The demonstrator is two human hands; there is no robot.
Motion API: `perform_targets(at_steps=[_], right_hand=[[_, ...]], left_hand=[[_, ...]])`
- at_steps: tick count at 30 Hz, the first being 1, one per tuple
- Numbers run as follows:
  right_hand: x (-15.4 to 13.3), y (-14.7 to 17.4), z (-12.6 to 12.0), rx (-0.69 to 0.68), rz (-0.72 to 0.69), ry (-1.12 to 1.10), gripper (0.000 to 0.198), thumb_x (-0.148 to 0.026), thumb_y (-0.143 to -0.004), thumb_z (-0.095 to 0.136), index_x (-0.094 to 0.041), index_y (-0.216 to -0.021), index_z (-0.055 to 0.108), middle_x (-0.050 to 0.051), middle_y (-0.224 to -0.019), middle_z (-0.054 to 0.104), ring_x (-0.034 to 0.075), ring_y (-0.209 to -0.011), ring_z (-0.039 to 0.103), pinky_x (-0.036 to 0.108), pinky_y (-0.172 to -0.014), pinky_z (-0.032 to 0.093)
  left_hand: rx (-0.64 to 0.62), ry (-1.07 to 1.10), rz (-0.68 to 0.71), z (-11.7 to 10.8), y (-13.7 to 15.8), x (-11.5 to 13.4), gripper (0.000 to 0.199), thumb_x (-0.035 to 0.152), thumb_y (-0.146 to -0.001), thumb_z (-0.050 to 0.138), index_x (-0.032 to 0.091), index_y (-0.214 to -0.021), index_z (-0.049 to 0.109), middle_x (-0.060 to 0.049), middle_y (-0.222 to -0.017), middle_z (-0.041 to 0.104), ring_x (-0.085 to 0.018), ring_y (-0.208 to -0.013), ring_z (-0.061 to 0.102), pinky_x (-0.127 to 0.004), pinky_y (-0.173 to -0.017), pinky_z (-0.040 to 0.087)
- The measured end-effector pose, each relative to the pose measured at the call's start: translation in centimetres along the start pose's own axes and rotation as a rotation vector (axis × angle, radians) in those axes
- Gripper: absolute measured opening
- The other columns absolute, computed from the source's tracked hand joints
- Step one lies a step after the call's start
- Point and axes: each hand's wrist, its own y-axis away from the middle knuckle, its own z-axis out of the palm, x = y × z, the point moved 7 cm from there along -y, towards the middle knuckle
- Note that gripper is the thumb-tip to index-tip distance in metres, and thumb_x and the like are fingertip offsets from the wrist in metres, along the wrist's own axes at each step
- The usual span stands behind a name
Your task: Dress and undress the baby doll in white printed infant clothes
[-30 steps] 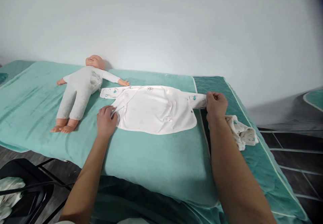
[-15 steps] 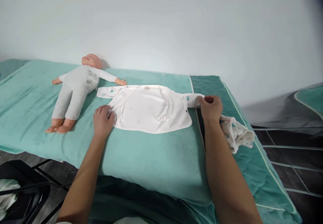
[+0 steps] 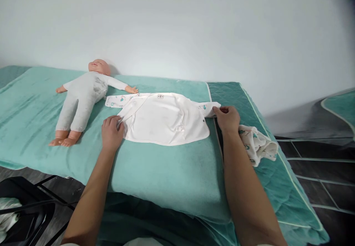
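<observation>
A white baby shirt (image 3: 163,118) lies spread on the green bed cover, its wrap front up and its printed sleeves stretched to both sides. My left hand (image 3: 112,132) is closed at the shirt's left side edge, with thumb and fingers on the fabric. At the far end of the right sleeve, my right hand (image 3: 227,118) pinches the cuff. A doll (image 3: 85,91) with a pale cloth body lies on its back to the left, one hand close above the left sleeve. Beside my right forearm is a crumpled printed white garment (image 3: 256,146).
The bed cover (image 3: 166,176) meets a darker quilted green part (image 3: 288,198) on the right. A white wall (image 3: 177,31) stands behind the bed. A black chair (image 3: 30,209) with a pale bundle is at lower left. Another green-covered edge (image 3: 341,109) shows at far right.
My right hand has shifted slightly left, still at the sleeve cuff. My left hand stays at the shirt's side, and the shirt keeps its spread shape.
</observation>
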Motion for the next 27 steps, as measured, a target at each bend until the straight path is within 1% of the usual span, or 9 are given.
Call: perform_targets(at_steps=[3,6,9,11,14,16,19,24,27], right_hand=[[0.1,-0.1,0.2,-0.011,0.008,-0.098,0.023,-0.034,-0.074,0.077,-0.018,-0.084,0.063,0.003,-0.083,0.065,0.02,-0.079,0.061,0.036,-0.084,0.051],[0.2,-0.2,0.0,0.027,0.018,-0.22,0.025,-0.03,-0.073,0.078,-0.016,-0.088,0.064,0.002,-0.086,0.065,0.018,-0.079,0.061,0.033,-0.082,0.052],[0.5,-0.4,-0.1,0.049,0.026,-0.275,0.023,-0.027,-0.074,0.076,-0.015,-0.09,0.065,0.001,-0.083,0.064,0.016,-0.077,0.06,0.031,-0.078,0.052],[0.6,-0.5,0.3,0.015,0.022,-0.302,0.02,-0.028,-0.076,0.074,-0.015,-0.089,0.066,0.001,-0.078,0.063,0.016,-0.072,0.059,0.031,-0.075,0.052],[0.7,-0.4,1.0,-0.047,0.001,-0.322,0.023,-0.034,-0.076,0.076,-0.015,-0.086,0.068,0.001,-0.075,0.065,0.016,-0.07,0.059,0.032,-0.072,0.052],[0.7,-0.4,1.5,-0.094,-0.023,-0.353,0.025,-0.036,-0.073,0.077,-0.017,-0.086,0.069,0.001,-0.077,0.068,0.017,-0.07,0.061,0.032,-0.073,0.052],[0.6,-0.5,1.9,-0.127,-0.07,-0.454,0.026,-0.032,-0.069,0.075,-0.018,-0.09,0.068,0.002,-0.083,0.07,0.017,-0.072,0.062,0.032,-0.074,0.053],[1.1,-1.4,1.8,-0.049,-0.106,-0.538,0.026,-0.025,-0.073,0.064,-0.017,-0.097,0.061,0.004,-0.093,0.069,0.015,-0.081,0.063,0.03,-0.081,0.053],[1.5,-1.8,2.0,-0.021,-0.144,-0.456,0.026,-0.025,-0.076,0.059,-0.016,-0.101,0.059,0.008,-0.097,0.069,0.015,-0.081,0.062,0.032,-0.082,0.053]], left_hand=[[-0.001,-0.006,0.004,0.1,0.0,-0.1,0.023,0.023,-0.09,0.056,0.02,-0.11,0.065,-0.012,-0.121,0.069,-0.03,-0.121,0.06,-0.047,-0.105,0.045],[0.002,-0.007,0.014,0.1,0.0,-0.1,0.023,0.024,-0.09,0.057,0.019,-0.111,0.065,-0.011,-0.121,0.07,-0.029,-0.12,0.06,-0.047,-0.105,0.046],[0.002,-0.006,0.006,0.1,0.0,-0.2,0.023,0.024,-0.09,0.057,0.019,-0.11,0.066,-0.011,-0.12,0.07,-0.03,-0.121,0.06,-0.047,-0.105,0.046],[0.0,0.001,-0.003,0.1,0.0,-0.2,0.022,0.024,-0.09,0.057,0.02,-0.109,0.065,-0.011,-0.121,0.07,-0.03,-0.121,0.06,-0.048,-0.105,0.045],[-0.005,0.014,-0.009,0.1,0.0,-0.2,0.021,0.023,-0.089,0.057,0.021,-0.109,0.065,-0.011,-0.121,0.07,-0.03,-0.121,0.06,-0.048,-0.106,0.045],[-0.007,0.011,-0.005,0.1,0.0,-0.2,0.021,0.023,-0.089,0.057,0.021,-0.109,0.065,-0.011,-0.12,0.071,-0.03,-0.121,0.06,-0.048,-0.105,0.045],[-0.009,0.001,0.004,0.1,0.0,-0.2,0.021,0.023,-0.09,0.057,0.02,-0.108,0.066,-0.01,-0.12,0.071,-0.029,-0.12,0.061,-0.047,-0.104,0.045],[0.001,-0.002,0.013,0.2,-0.1,-0.2,0.02,0.023,-0.09,0.057,0.02,-0.107,0.066,-0.01,-0.119,0.072,-0.029,-0.118,0.061,-0.046,-0.104,0.045],[0.014,-0.002,0.031,0.1,-0.1,-0.1,0.019,0.023,-0.091,0.057,0.02,-0.107,0.066,-0.01,-0.117,0.072,-0.029,-0.117,0.062,-0.046,-0.103,0.045]])
